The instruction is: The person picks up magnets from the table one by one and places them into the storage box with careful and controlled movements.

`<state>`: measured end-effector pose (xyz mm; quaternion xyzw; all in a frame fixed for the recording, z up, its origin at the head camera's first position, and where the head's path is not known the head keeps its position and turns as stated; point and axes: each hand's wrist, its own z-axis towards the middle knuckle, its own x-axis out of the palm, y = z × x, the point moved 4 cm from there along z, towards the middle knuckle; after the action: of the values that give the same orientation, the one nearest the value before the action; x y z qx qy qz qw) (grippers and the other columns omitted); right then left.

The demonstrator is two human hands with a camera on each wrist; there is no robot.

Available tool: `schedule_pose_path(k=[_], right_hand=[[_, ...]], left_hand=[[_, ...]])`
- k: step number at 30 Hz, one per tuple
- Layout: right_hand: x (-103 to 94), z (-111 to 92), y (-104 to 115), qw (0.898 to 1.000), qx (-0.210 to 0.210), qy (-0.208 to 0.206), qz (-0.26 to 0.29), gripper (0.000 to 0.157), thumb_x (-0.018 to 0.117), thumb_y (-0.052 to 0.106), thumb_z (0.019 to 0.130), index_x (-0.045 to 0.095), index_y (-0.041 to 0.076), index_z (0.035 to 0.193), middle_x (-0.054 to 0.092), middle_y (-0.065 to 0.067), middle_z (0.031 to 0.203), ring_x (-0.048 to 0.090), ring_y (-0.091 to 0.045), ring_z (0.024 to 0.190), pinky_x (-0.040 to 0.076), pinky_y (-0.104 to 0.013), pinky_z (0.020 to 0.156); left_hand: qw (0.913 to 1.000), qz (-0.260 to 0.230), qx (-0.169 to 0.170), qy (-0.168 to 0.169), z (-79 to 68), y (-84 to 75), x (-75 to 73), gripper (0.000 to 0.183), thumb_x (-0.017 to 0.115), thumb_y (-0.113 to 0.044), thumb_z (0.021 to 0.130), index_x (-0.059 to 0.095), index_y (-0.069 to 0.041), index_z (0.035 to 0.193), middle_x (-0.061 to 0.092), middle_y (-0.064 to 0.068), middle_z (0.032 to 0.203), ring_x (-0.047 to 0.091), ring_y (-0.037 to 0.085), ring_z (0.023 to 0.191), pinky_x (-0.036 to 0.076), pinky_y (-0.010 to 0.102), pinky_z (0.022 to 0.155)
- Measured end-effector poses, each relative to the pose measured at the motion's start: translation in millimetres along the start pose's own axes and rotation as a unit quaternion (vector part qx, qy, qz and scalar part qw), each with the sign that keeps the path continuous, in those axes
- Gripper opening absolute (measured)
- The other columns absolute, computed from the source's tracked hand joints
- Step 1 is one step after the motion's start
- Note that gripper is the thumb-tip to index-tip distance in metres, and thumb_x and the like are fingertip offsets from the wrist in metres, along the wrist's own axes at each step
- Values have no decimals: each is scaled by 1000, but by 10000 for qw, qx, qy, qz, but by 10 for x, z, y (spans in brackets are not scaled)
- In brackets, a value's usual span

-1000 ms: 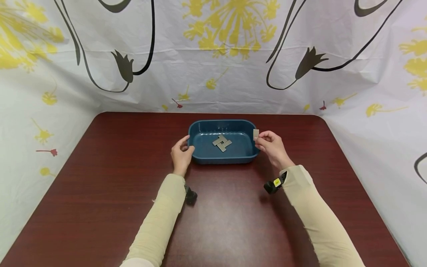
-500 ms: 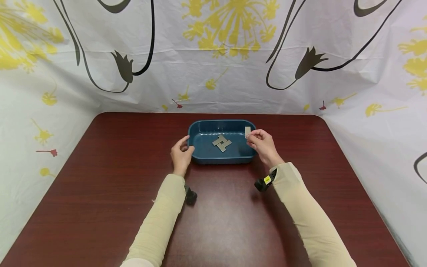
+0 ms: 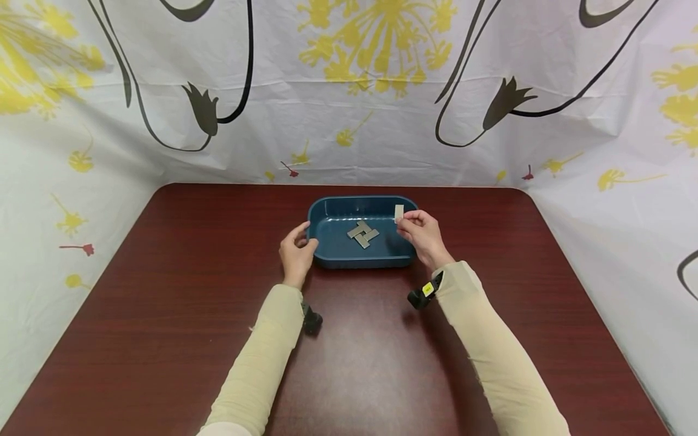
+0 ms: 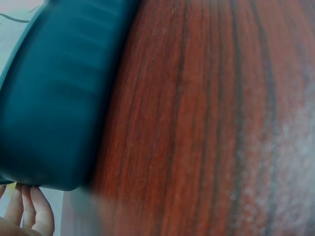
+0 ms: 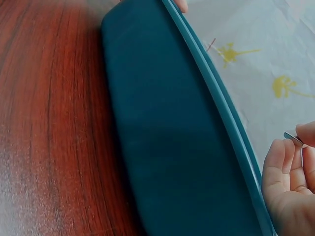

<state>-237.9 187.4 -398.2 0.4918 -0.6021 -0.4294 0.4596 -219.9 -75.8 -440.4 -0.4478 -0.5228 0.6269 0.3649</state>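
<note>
A deep blue rectangular dish with rounded corners stands at the back of the table. On its floor lie several thin, flat, grey rectangular pieces, set in a pinwheel pattern. My left hand holds the dish's left end, thumb and fingers at the rim; in the left wrist view its fingers press the end wall. My right hand pinches one more such piece upright over the dish's right part. Seen from the right wrist, that piece shows thin and edge-on between thumb and fingertips.
The dark red wooden table runs under the dish. A white patterned cloth hangs along the back and sides. Small black cameras sit at the left wrist and right wrist.
My right hand has moved left with the pinched piece, from the dish's right rim to over its inside. The left hand, dish and pinwheel pieces have stayed put.
</note>
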Motion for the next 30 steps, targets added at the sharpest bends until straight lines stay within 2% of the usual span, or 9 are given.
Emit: schedule_pose_path(k=[2, 8, 15, 25, 30], right_hand=[[17, 18, -14, 10000, 3, -39, -20, 10, 57, 3, 84, 49, 6, 89, 58, -1, 78, 58, -9, 72, 41, -38, 88], [58, 56, -52, 9998, 12, -110, -149, 10, 58, 4, 84, 49, 6, 89, 58, -1, 78, 58, -9, 69, 48, -28, 77], [80, 103, -73, 9993, -10, -235, -281, 11, 57, 3, 84, 48, 6, 90, 56, -4, 81, 58, -10, 69, 39, -44, 89], [89, 194, -110, 9969, 186, -524, -565, 13, 56, 3, 84, 49, 2, 95, 53, -7, 81, 56, -10, 65, 42, -41, 86], [95, 233, -133, 9942, 271, -627, -834, 18, 56, 3, 84, 48, -1, 100, 51, -9, 84, 58, -26, 83, 44, -39, 84]], left_hand=[[10000, -6, -8, -3, -2, -3, -1, 43, 58, -3, 73, 61, -14, 114, 59, 13, 106, 54, 22, 84, 44, 34, 67], [10000, 27, -11, -14, 0, 1, 3, 43, 57, -3, 73, 61, -14, 114, 59, 13, 106, 54, 22, 84, 44, 33, 67], [10000, 39, -2, -47, 3, 3, 8, 43, 58, -4, 72, 62, -15, 113, 60, 12, 105, 54, 21, 83, 43, 33, 66], [9999, 87, -10, -54, 13, 12, 6, 43, 58, -4, 72, 62, -15, 113, 60, 12, 105, 55, 21, 84, 44, 33, 67], [10000, 64, -31, -13, 14, 17, 7, 43, 58, -4, 73, 61, -15, 114, 59, 12, 106, 54, 22, 85, 44, 34, 68]])
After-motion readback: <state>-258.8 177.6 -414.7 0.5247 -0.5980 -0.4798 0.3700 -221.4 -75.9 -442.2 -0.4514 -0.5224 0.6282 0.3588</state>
